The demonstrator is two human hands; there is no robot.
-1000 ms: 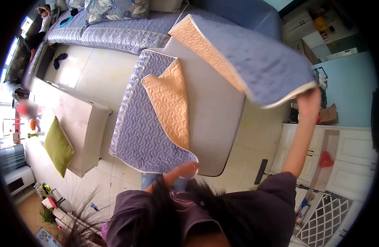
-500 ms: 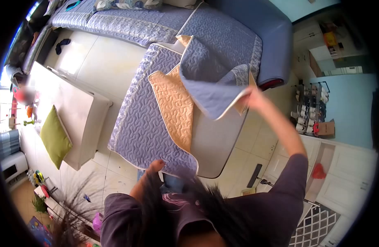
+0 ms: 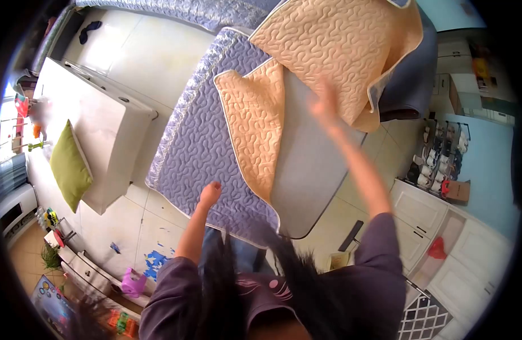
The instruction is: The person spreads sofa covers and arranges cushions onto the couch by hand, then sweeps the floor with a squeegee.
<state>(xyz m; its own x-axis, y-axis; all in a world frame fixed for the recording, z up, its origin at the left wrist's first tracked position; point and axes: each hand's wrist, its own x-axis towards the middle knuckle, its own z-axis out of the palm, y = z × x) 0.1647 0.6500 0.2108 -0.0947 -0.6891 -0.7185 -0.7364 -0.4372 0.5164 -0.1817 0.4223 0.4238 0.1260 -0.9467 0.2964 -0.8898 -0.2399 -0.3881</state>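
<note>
Quilted cover [image 3: 207, 141], blue side up, lies along the left edge of the grey surface [image 3: 307, 170], one flap folded back to peach. Peach quilting [image 3: 334, 45] spreads over the far right corner. Left hand [image 3: 210, 194], curled, is above the cover towards the near edge; I cannot tell whether it grips. Right hand [image 3: 328, 109], blurred, thumb and fingers apart, overlaps the quilting's border.

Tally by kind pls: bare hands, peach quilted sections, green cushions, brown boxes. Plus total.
Bare hands: 2 (left hand, right hand)
Peach quilted sections: 2 (folded flap, larger turned-over piece)
Green cushions: 1 (green cushion)
Brown boxes: 1 (brown box)
Total: 6
</note>
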